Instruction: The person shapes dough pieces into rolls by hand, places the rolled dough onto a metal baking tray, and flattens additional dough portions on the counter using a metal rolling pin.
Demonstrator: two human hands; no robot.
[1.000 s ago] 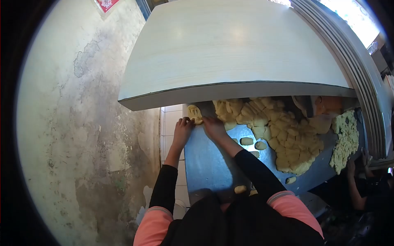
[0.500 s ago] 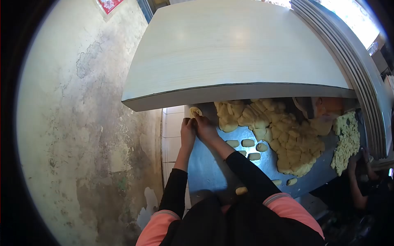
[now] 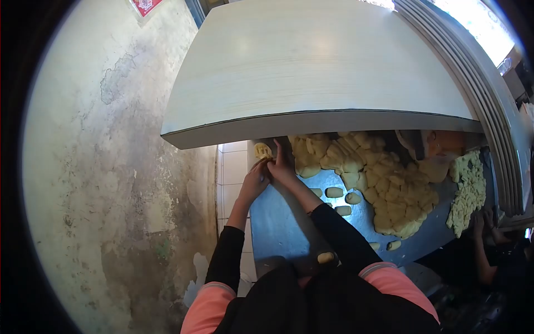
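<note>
Yellow food (image 3: 262,148) could be nudged off the table (image 3: 270,222) by left hand (image 3: 256,177) or right hand (image 3: 282,170), crowded close, whose grip cannot be told.

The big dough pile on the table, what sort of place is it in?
Probably a bakery or kitchen: a big dough pile spreads over the shiny table, small dough rolls lie near it, and a heap of dough bits sits further right.
</note>
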